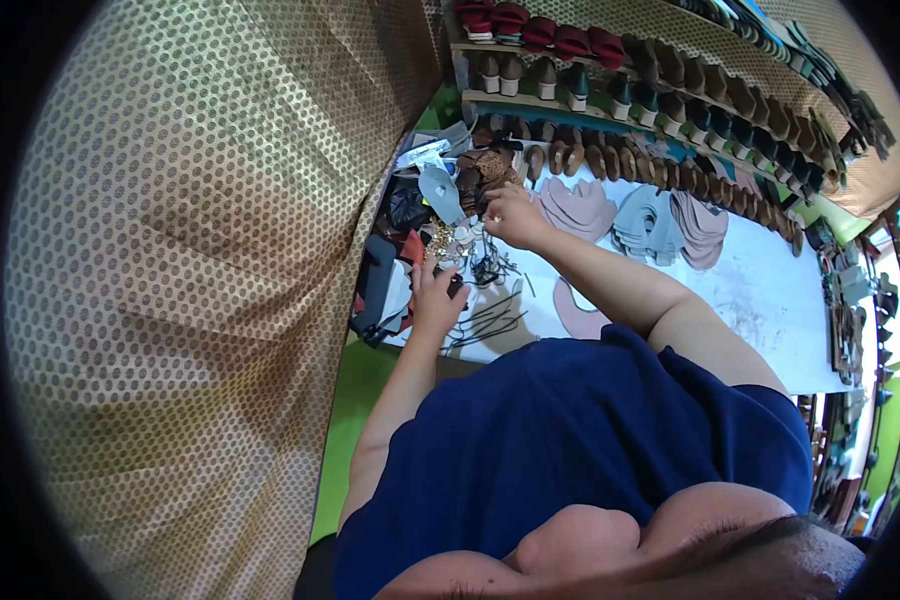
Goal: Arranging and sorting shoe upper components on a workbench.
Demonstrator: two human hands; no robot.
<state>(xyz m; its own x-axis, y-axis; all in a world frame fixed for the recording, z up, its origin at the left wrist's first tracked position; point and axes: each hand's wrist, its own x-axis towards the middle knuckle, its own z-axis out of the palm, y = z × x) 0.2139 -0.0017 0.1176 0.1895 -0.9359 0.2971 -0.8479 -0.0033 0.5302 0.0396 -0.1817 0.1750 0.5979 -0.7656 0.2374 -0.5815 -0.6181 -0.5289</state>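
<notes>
Overhead, much of the left half of the view is filled by a patterned cloth panel with a dotted gold weave, hung just beside the bench. Next in size, the white bench is seen stretching away toward the right, its far edge lined by wooden shelves on which rows of shoe heels and wedges are stood (red ones at the top, dark and tan ones below). Along that far edge, stacks of flat sole cut-outs in pink and grey are laid overlapping one another. Toward the left end of the bench a heap of leather scraps and packets is piled, brown, black and grey pieces mixed together.

A person in a dark blue shirt is seen from above, both forearms stretched over the near edge. The right hand is raised at the heap near the far left corner, its fingertips pinched on something small; what is pinched cannot be told. The left hand is laid lower, near the left edge, fingers curled loosely over dark pieces; whether anything is gripped cannot be told.

Between the two hands a small cluster of gold-coloured fittings is gathered, and just beside the left hand a bundle of thin dark straps is spread on the bench surface toward the near edge.
</notes>
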